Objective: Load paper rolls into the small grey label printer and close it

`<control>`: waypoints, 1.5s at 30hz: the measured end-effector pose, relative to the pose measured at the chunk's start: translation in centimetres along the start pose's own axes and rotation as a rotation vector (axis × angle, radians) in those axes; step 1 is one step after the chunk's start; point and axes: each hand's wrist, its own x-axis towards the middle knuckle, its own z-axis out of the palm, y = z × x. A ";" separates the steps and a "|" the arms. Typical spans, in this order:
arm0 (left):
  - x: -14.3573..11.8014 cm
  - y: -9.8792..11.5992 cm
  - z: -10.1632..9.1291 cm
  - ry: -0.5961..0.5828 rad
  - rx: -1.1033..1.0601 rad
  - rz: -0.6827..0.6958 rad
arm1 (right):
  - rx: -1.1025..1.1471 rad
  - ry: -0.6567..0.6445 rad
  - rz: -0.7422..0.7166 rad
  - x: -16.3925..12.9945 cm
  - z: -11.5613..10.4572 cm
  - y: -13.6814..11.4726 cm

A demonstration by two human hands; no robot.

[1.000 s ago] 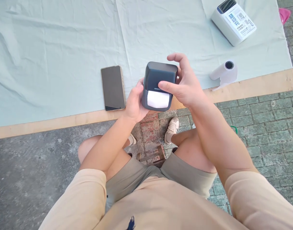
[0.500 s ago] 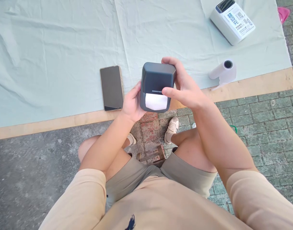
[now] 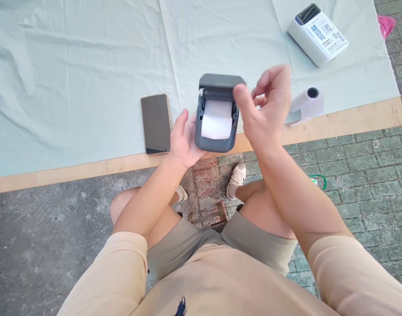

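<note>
My left hand [image 3: 185,139] holds a dark label printer [image 3: 214,145] from its left side and underneath, thumb up along the edge. The printer's lid [image 3: 220,80] stands raised, and a roll of white label paper [image 3: 217,119] shows inside the compartment. At the lid's right corner is my right hand [image 3: 266,105], its thumb tip near or against the lid, I cannot tell which. Its other fingers are bent, slightly blurred and apart from the printer, with nothing visible in them.
A smartphone [image 3: 155,125] lies on the pale cloth [image 3: 98,79], left of the printer. To the right are a partly unwound paper roll [image 3: 307,103] and a white box [image 3: 319,37] with printed labels. The table's bare wooden edge [image 3: 352,116] runs along the near side.
The printer's lid has swung up, uncovering the paper roll inside. My right hand has moved right, its fingers away from the printer. My left hand keeps its hold.
</note>
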 end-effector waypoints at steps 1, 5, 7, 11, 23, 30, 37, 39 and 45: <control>-0.1 -0.1 -0.1 -0.007 0.017 -0.003 | -0.015 0.065 -0.012 0.1 0.2 -0.4; -0.4 -0.4 -0.3 0.039 0.047 -0.003 | -0.018 -0.138 -0.064 0.6 -0.1 -1.3; -0.5 -0.4 -0.3 0.054 0.048 0.003 | -0.112 -0.309 -0.065 1.0 -0.7 -1.4; -0.6 -0.4 0.1 0.034 0.062 0.018 | -0.374 -0.527 -0.084 1.6 -2.0 -0.3; -0.3 -0.6 -0.2 0.066 0.044 0.004 | -0.076 -0.258 -0.010 1.2 -2.8 -2.2; -0.2 -0.4 -0.6 0.061 0.035 -0.039 | 0.440 -0.088 0.369 2.2 -2.6 3.4; -0.1 -0.4 -0.4 0.052 0.034 -0.019 | -0.084 -0.184 -0.023 2.3 -3.3 7.1; 0.0 -0.4 -0.4 0.048 0.025 -0.018 | -0.175 -0.162 -0.063 2.2 -3.7 6.9; -0.1 -0.4 -0.3 0.058 0.040 -0.011 | -0.258 -0.216 0.025 1.7 -3.7 6.9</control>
